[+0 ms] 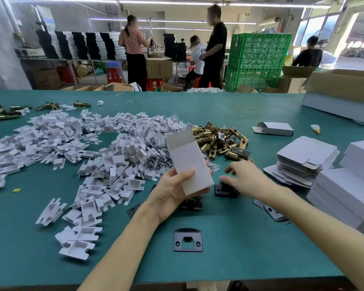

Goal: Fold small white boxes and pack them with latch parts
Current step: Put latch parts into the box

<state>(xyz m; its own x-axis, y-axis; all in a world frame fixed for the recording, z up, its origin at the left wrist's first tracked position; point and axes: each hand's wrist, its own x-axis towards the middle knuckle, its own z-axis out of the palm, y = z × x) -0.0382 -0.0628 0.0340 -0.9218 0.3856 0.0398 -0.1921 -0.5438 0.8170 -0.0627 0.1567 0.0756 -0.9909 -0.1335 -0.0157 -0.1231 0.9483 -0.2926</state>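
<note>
L hand (172,192) grips white box (188,162), tilted. R hand (246,177) just right of box, fingers bent over black latch plate (225,190); can't tell if gripping.

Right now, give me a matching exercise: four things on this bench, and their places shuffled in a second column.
Things:
1. small white cardboard box
2. flat black metal strike plate
3. pile of brass latch bolts
4. stack of flat white box blanks

Places:
A. at the right side of the green table
B. gripped by the left hand
C. just beyond the held box
D. lying alone, nearest the viewer

Pairs: 1-B, 2-D, 3-C, 4-A.
</note>
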